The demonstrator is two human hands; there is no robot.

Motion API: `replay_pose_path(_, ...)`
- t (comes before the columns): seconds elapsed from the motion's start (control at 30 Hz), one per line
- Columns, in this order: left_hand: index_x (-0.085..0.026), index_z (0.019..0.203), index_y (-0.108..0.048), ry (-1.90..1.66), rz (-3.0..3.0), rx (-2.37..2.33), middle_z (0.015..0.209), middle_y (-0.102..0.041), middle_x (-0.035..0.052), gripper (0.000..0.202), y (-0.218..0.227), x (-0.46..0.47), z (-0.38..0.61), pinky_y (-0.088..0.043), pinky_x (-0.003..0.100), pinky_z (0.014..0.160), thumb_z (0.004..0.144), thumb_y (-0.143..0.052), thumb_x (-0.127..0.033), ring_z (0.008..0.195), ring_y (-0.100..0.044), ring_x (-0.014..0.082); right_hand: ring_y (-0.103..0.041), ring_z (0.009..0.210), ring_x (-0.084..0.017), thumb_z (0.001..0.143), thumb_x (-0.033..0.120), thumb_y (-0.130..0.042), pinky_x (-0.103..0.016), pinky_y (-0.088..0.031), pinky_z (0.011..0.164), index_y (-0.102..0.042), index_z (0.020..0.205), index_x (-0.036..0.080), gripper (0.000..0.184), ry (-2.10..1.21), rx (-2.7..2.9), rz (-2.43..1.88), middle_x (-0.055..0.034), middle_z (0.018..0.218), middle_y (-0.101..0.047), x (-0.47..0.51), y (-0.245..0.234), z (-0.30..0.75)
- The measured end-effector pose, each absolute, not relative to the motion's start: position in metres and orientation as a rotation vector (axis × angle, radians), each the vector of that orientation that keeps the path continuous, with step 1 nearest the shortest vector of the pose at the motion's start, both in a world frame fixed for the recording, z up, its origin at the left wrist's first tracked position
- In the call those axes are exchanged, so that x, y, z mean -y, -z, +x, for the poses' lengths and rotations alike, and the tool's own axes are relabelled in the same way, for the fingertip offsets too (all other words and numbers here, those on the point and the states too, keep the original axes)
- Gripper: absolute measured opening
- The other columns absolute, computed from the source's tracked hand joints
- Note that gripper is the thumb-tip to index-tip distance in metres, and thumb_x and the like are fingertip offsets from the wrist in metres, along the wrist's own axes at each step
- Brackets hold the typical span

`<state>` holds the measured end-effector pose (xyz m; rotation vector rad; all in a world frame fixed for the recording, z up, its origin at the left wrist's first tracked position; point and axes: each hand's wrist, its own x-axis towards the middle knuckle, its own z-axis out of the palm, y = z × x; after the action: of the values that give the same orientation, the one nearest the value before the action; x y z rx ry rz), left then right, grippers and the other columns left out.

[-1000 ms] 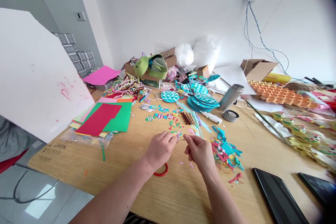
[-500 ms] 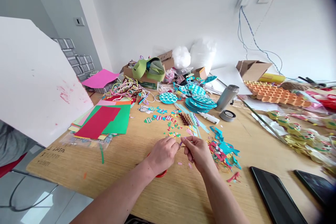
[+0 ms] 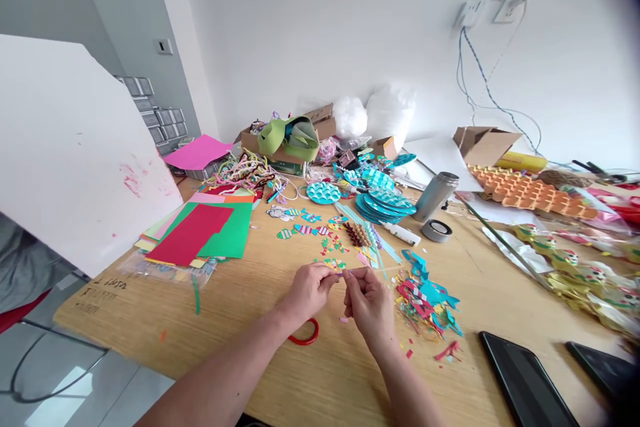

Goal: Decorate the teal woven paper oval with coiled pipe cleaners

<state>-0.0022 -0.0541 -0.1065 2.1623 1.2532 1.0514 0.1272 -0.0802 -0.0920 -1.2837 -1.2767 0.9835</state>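
Close together above the table's near middle, my left hand [image 3: 314, 285] and my right hand [image 3: 369, 299] are both closed in a pinch. Between their fingertips shows a bit of a small purple strip [image 3: 341, 274], mostly covered by the fingers. A thin pale stick or strip [image 3: 391, 269] juts out to the right past my right hand. Under my left wrist lies a red loop handle [image 3: 311, 335], probably of scissors, its other part hidden by the arm. Small pink paper bits [image 3: 344, 319] lie below the fingers. Cut paper fish [image 3: 306, 230] lie beyond the hands.
Teal and red paper scraps [image 3: 434, 293] are heaped right of my right hand. Phones [image 3: 525, 373] lie at the near right. Coloured paper sheets [image 3: 193, 237] are stacked left. Further back stand a metal flask [image 3: 436, 197], a tape roll [image 3: 437, 231] and teal paper plates [image 3: 383, 207].
My fingertips have come closer together over the purple strip, now mostly covered. The pale stick shows to the right. More of the red handle is uncovered. The view has shifted slightly.
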Motion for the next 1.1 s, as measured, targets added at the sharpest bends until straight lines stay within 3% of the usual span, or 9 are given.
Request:
replay_pose_path(0.23,-0.017,0.090,-0.065,-1.156,2.267,-1.333,0.080,-0.062,0.0044,0.027,0.104,0.060,-0.003,-0.043,0.025,0.066,0.093,-0.040,-0.025,0.074,-0.056,0.0144,-0.048,0.028,-0.009,0.075,0.056,-0.058,-0.017,-0.033,0.029,-0.050,0.070,0.018,0.040,-0.996,1.195,-1.346,0.0038,0.042,-0.052,0.074,0.085,0.132)
replay_pose_path(0.37,-0.016,0.087,-0.063,-1.008,2.465,-1.423,0.079,-0.060,0.0053,0.027,0.103,0.062,-0.005,-0.043,0.028,0.068,0.093,-0.037,-0.022,0.077,-0.054,0.0170,-0.047,0.028,-0.009,0.075,0.056,-0.058,-0.017,-0.031,0.028,-0.047,0.061,0.018,0.042,-0.991,1.202,-1.411,0.0027,0.040,-0.051,0.073,0.088,0.134)
replay_pose_path(0.53,-0.016,0.083,-0.062,-0.965,2.462,-1.439,0.080,-0.060,0.0057,0.027,0.103,0.063,-0.005,-0.042,0.029,0.069,0.092,-0.037,-0.020,0.078,-0.054,0.0175,-0.049,0.029,-0.010,0.076,0.052,-0.057,-0.018,-0.034,0.030,-0.048,0.063,0.018,0.037,-0.961,1.273,-1.413,0.0022,0.043,-0.053,0.071,0.093,0.135)
replay_pose_path(0.77,-0.016,0.078,-0.068,-1.113,1.705,-1.204,0.071,-0.063,0.0031,0.021,0.103,0.054,-0.003,-0.038,0.024,0.060,0.084,-0.051,-0.026,0.065,-0.053,0.0132,-0.054,0.037,-0.012,0.082,0.050,-0.052,-0.019,-0.039,0.032,-0.049,0.072,0.020,0.032,-0.946,1.346,-1.378,0.0012,0.052,-0.056,0.077,0.095,0.130)
replay_pose_path(0.93,-0.010,0.070,-0.067,-0.993,0.872,-0.909,0.047,-0.041,-0.0048,0.021,0.103,0.049,-0.006,-0.015,0.020,0.042,0.068,-0.066,-0.031,0.042,-0.027,0.0043,-0.053,0.037,-0.010,0.082,0.048,-0.055,-0.019,-0.040,0.034,-0.049,0.072,0.019,0.031,-1.011,1.307,-1.251,0.0020,0.052,-0.056,0.078,0.094,0.130)
replay_pose_path(1.1,-0.008,0.070,-0.066,-0.836,0.615,-0.658,0.047,-0.040,-0.0054,0.021,0.103,0.046,-0.012,-0.014,0.019,0.042,0.061,-0.073,-0.026,0.040,-0.027,0.0020,-0.052,0.037,-0.009,0.080,0.046,-0.060,-0.020,-0.040,0.037,-0.049,0.072,0.018,0.031,-1.206,1.223,-1.072,0.0027,0.052,-0.057,0.072,0.094,0.134)
